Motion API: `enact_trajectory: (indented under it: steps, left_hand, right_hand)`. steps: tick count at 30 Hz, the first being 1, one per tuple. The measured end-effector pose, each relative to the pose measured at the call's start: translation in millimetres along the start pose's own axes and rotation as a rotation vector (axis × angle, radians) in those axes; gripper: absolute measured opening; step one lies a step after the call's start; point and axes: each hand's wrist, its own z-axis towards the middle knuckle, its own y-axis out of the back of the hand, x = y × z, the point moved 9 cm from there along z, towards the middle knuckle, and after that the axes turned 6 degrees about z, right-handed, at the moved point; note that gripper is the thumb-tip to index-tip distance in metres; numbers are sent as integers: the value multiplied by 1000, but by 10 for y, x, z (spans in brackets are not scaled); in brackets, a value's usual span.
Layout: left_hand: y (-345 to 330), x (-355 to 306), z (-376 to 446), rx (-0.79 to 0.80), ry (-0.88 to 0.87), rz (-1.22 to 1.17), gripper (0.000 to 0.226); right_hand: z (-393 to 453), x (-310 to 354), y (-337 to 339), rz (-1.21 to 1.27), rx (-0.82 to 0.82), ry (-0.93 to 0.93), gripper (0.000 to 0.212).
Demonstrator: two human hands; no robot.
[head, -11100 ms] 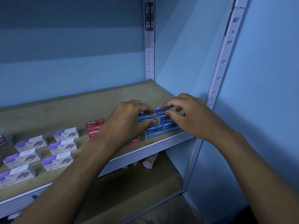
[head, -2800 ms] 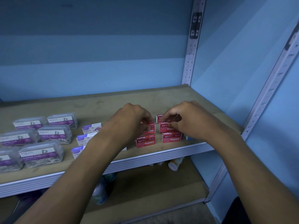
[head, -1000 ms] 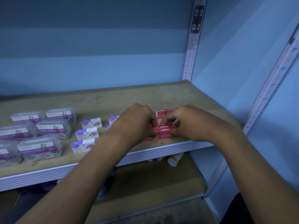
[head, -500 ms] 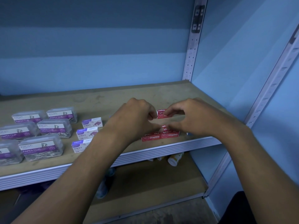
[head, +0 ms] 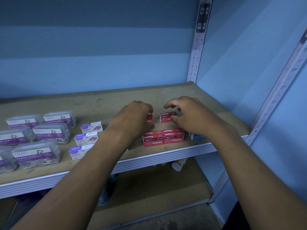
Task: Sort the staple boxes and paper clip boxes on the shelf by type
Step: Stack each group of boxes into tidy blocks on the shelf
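Observation:
Red staple boxes (head: 163,137) lie packed in a block near the front edge of the wooden shelf (head: 116,100). Behind them stand two more red boxes. My left hand (head: 132,120) curls round the left one (head: 149,119), which it half hides. My right hand (head: 189,117) arches over the right red box (head: 167,117); its thumb is at the box's front and its fingers are lifted clear. White-and-purple staple boxes (head: 85,138) stand in a column left of my arm. Clear paper clip boxes (head: 36,153) fill the far left. A blue box (head: 196,137) peeks out under my right wrist.
Perforated metal uprights (head: 196,52) frame the shelf at the back right and front right. Blue walls close it off behind and to the right. On the lower shelf (head: 149,188) lie a small bottle (head: 178,164) and other dim items.
The red box that my right hand pinched in the air now stands on the shelf behind the front block, and my right fingers have spread off it. My left hand has shifted back to the neighbouring red box.

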Motion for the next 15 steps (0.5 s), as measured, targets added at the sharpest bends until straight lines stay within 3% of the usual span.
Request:
enact_trajectory:
  steps: [5, 10, 15]
  left_hand:
    - [-48, 14, 69, 6, 12, 11, 45]
    - [-52, 51, 124, 0, 28, 1, 27]
    - [-46, 52, 147, 10, 16, -22, 30]
  right_hand:
    - [77, -40, -56, -1, 9, -27, 40]
    - [93, -30, -96, 49, 27, -13, 28]
    - [123, -36, -102, 39, 9, -11, 26]
